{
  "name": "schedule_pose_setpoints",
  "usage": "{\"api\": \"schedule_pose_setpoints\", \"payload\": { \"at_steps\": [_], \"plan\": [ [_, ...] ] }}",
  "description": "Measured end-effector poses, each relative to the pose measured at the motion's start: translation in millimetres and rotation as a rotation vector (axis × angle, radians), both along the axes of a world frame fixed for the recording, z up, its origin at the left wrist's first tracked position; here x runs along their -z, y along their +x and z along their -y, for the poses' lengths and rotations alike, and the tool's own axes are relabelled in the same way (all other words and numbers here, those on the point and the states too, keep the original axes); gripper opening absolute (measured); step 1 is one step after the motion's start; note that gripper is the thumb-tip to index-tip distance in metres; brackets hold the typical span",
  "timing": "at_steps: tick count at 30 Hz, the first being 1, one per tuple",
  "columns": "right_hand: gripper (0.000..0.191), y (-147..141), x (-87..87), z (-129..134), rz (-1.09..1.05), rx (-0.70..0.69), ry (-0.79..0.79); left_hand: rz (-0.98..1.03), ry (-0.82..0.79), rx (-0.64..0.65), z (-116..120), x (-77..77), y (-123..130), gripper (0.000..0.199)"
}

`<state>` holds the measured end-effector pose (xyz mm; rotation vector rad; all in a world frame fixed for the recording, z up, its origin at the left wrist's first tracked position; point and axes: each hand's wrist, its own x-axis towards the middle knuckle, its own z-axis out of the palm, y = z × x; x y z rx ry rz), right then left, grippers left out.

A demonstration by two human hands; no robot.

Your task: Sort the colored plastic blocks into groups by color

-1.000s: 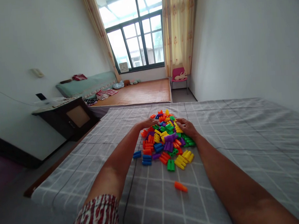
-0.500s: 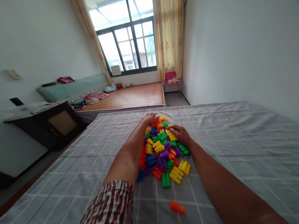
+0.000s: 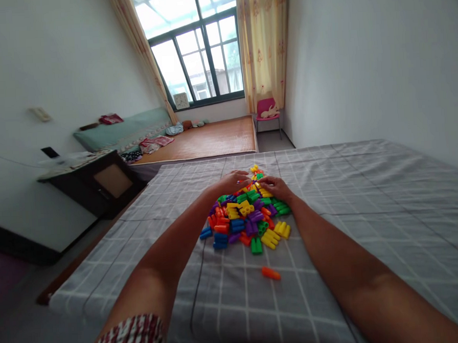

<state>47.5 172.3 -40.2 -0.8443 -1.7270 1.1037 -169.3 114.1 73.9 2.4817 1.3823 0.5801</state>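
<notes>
A heap of plastic building blocks [image 3: 250, 211] in red, yellow, green, blue and purple lies on a grey checked cloth. My left hand [image 3: 234, 181] reaches over the heap's far left side, fingers stretched out and apart. Opposite it, my right hand [image 3: 276, 187] rests at the far right edge with its fingers slightly bent against the blocks, beside a yellow block [image 3: 266, 193]; no block is plainly gripped. Both sets of fingertips are close together, and some blocks beneath them are hidden. A lone orange peg-shaped piece [image 3: 271, 273] lies nearer to me, apart from the heap.
The grey checked cloth [image 3: 353, 195] spreads out on both sides of the heap. Beyond it stand a bed with a brown mat [image 3: 219, 136] and a pink chair [image 3: 267, 109] holding a soft toy. A dark cabinet [image 3: 99, 181] is at the left.
My left hand has moved right and nearer, closer to my right hand, uncovering red and blue blocks at the heap's left. My right hand stays near the same blocks. The view has tilted.
</notes>
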Motion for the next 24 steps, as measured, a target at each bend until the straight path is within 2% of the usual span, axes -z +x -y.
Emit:
{"api": "schedule_pose_setpoints", "payload": {
  "at_steps": [2,4,7,9,12,16,18,21,24],
  "plan": [
    [0.035,-0.3,-3.8,4.0,-0.063,-0.018,-0.015,-0.027,0.117,0.110,45.4,-1.1,14.0,0.038],
    [0.037,0.2,-6.6,5.9,-0.074,-0.008,-0.036,-0.067,0.114,0.266,92.7,6.1,31.7,0.037],
    [0.037,-0.2,-9.4,4.9,0.035,0.049,-0.032,-0.196,0.091,0.492,151.6,29.2,54.2,0.032],
    [0.035,-4.6,-12.3,3.8,0.155,0.098,-0.002,-0.268,0.106,0.570,173.3,45.5,59.8,0.036],
    [0.035,-19.8,-21.2,7.1,0.257,0.124,-0.043,-0.334,0.178,0.498,176.5,58.6,53.4,0.039],
    [0.049,-41.3,-44.0,22.9,0.059,0.018,-0.219,-0.383,0.227,0.302,152.2,55.8,31.9,0.034],
    [0.054,-40.7,-58.6,31.1,-0.030,-0.044,-0.253,-0.383,0.222,0.201,140.5,52.5,20.0,0.033],
    [0.051,-17.1,-74.1,41.0,0.058,-0.050,-0.163,-0.345,0.217,0.024,130.0,49.3,1.8,0.033],
    [0.050,23.2,-67.6,53.7,0.327,-0.004,-0.059,-0.299,0.212,-0.119,129.7,45.8,-15.1,0.036]
  ]
}}
